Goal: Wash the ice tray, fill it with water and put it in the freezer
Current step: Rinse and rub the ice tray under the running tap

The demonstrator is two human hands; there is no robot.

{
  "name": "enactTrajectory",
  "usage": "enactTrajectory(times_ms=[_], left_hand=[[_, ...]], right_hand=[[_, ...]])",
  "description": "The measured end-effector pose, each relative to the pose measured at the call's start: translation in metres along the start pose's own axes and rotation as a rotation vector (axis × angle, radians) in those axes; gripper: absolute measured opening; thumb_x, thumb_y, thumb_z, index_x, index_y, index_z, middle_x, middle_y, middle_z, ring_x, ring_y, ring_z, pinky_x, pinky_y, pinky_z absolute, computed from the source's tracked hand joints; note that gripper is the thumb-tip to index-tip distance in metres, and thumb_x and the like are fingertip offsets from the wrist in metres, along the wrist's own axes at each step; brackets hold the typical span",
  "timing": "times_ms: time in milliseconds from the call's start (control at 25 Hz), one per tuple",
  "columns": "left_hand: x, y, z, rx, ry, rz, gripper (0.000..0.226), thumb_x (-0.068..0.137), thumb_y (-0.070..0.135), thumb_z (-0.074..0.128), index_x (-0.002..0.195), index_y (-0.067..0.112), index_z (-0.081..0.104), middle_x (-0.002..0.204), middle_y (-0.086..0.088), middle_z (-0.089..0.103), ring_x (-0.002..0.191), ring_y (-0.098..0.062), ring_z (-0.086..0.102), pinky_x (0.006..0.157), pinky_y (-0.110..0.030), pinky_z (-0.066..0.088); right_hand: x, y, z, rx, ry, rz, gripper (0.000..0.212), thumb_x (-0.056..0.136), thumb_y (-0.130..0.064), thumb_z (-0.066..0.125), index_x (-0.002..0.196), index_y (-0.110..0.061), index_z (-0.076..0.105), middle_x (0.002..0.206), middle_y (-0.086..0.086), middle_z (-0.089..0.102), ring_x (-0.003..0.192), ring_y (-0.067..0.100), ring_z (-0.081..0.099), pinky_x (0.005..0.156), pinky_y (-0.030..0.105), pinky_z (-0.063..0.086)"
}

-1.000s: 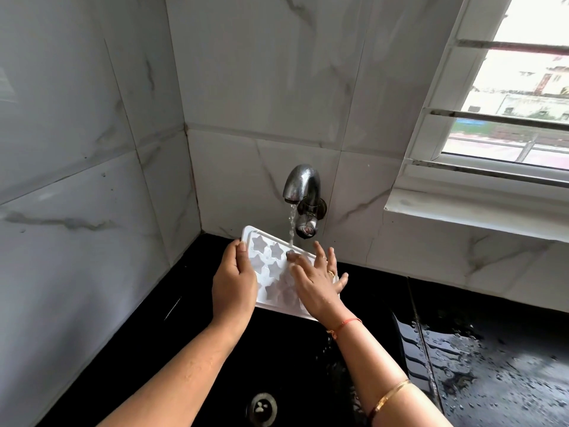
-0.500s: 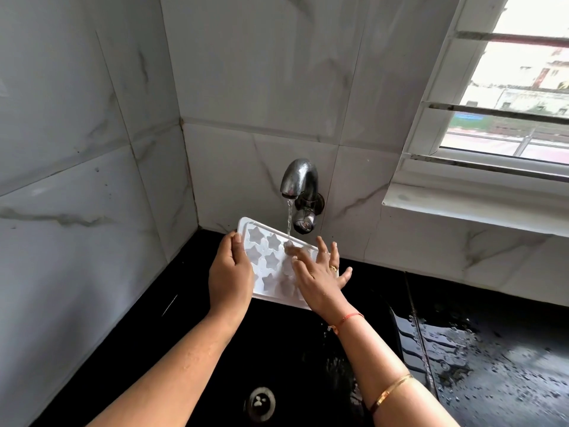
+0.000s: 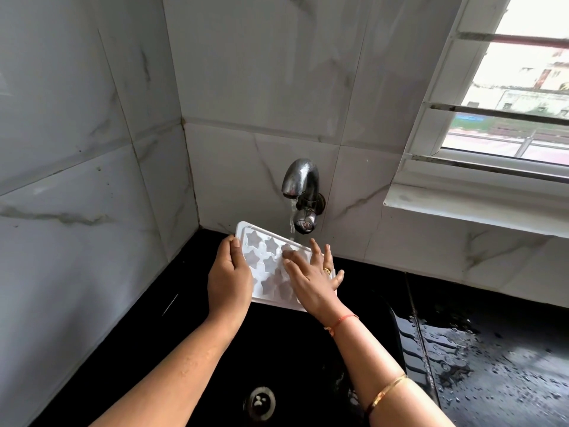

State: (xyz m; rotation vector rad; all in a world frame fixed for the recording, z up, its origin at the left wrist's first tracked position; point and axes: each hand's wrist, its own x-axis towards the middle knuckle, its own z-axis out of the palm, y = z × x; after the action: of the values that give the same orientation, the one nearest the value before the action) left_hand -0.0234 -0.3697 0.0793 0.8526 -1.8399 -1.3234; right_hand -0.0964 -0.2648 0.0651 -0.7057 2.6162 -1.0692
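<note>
- ice tray (image 3: 267, 268) is held tilted under the running tap (image 3: 300, 183), over the black sink (image 3: 301, 349). Looks like the washing step to me
- left hand (image 3: 228, 282) grips its left edge; right hand (image 3: 311, 280) lies flat on the star cells, fingers (image 3: 314, 252) straight
- next I'd guess: rinse every cell, then level it to fill
- count: one tray, one tap, two hands; some cells are hidden, so no total

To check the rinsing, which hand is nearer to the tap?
Right. The right hand lies on the ice tray just below the tap; the left hand grips the tray's left edge.
</note>
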Motion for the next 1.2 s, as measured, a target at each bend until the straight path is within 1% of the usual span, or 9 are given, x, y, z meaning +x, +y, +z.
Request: enactTrajectory(times_ms=[200,280,400,560,680,800,1000,1080,1200], left_hand=[[0.0013,0.0040,-0.0032,-0.001,0.019,0.019,0.033,0.099,0.029,0.031,0.111,0.011,0.057,0.092,0.003,0.056,0.083,-0.016,0.050,0.069,-0.019,0.030],[0.0026,0.0029,-0.0037,0.000,0.032,0.014,0.033,0.099,0.028,0.032,0.111,0.010,0.057,0.092,0.003,0.055,0.084,-0.015,0.049,0.066,-0.017,0.029],[0.0005,0.0012,-0.0010,0.009,0.014,0.015,0.032,0.099,0.028,0.031,0.107,0.010,0.057,0.089,0.001,0.057,0.082,-0.019,0.051,0.064,-0.019,0.029],[0.0001,0.0049,-0.0005,0.003,-0.002,0.039,0.032,0.099,0.029,0.031,0.106,0.010,0.057,0.088,0.001,0.057,0.079,-0.017,0.050,0.063,-0.019,0.029],[0.0013,0.0055,-0.0012,0.013,0.011,0.029,0.033,0.099,0.030,0.031,0.109,0.012,0.056,0.090,0.003,0.057,0.082,-0.016,0.050,0.067,-0.020,0.030],[-0.0022,0.0044,0.0016,0.018,-0.006,0.019,0.033,0.099,0.029,0.031,0.107,0.011,0.056,0.088,0.001,0.058,0.079,-0.017,0.050,0.065,-0.021,0.030],[-0.0015,0.0057,0.0005,0.021,-0.008,0.045,0.032,0.099,0.028,0.031,0.108,0.010,0.056,0.089,0.001,0.057,0.080,-0.017,0.050,0.061,-0.017,0.028],[-0.0002,0.0045,-0.0008,0.027,0.003,0.050,0.033,0.099,0.028,0.032,0.109,0.010,0.056,0.090,0.002,0.057,0.081,-0.017,0.050,0.064,-0.017,0.029],[-0.0023,0.0010,-0.0001,0.030,-0.008,0.033,0.034,0.099,0.030,0.031,0.110,0.012,0.056,0.092,0.001,0.060,0.082,-0.017,0.052,0.070,-0.022,0.033]], right_hand=[[0.0040,0.0012,-0.0056,-0.012,0.013,0.009,0.033,0.097,-0.038,0.030,0.121,-0.052,0.047,0.158,-0.005,-0.004,0.142,0.017,-0.023,0.107,0.061,-0.015],[0.0008,0.0004,-0.0044,0.001,0.012,0.000,0.031,0.097,-0.037,0.031,0.118,-0.048,0.051,0.158,-0.004,-0.003,0.142,0.016,-0.023,0.107,0.061,-0.015],[-0.0003,-0.0046,-0.0029,0.018,0.019,-0.006,0.029,0.097,-0.036,0.033,0.116,-0.041,0.054,0.158,-0.004,-0.003,0.142,0.016,-0.024,0.107,0.060,-0.015],[0.0066,-0.0001,-0.0082,-0.018,0.030,0.008,0.033,0.097,-0.039,0.030,0.121,-0.049,0.050,0.158,-0.006,-0.005,0.141,0.016,-0.025,0.107,0.061,-0.016],[0.0022,0.0023,-0.0071,-0.012,0.034,0.005,0.031,0.097,-0.036,0.031,0.119,-0.046,0.050,0.158,-0.004,-0.004,0.142,0.016,-0.024,0.107,0.061,-0.015],[-0.0011,-0.0013,-0.0044,0.011,0.034,-0.012,0.029,0.097,-0.034,0.032,0.117,-0.042,0.053,0.158,-0.003,-0.002,0.142,0.016,-0.023,0.107,0.059,-0.015],[0.0045,0.0024,-0.0082,-0.033,0.033,0.002,0.034,0.098,-0.036,0.029,0.123,-0.048,0.048,0.158,-0.005,-0.005,0.142,0.017,-0.024,0.106,0.061,-0.015],[0.0022,0.0040,-0.0059,-0.028,0.024,0.004,0.034,0.098,-0.035,0.029,0.123,-0.048,0.047,0.158,-0.004,-0.006,0.142,0.018,-0.024,0.106,0.061,-0.015],[-0.0014,0.0012,-0.0014,0.009,0.024,0.017,0.029,0.097,-0.033,0.031,0.115,-0.043,0.053,0.158,-0.004,-0.003,0.142,0.017,-0.023,0.107,0.060,-0.014]])
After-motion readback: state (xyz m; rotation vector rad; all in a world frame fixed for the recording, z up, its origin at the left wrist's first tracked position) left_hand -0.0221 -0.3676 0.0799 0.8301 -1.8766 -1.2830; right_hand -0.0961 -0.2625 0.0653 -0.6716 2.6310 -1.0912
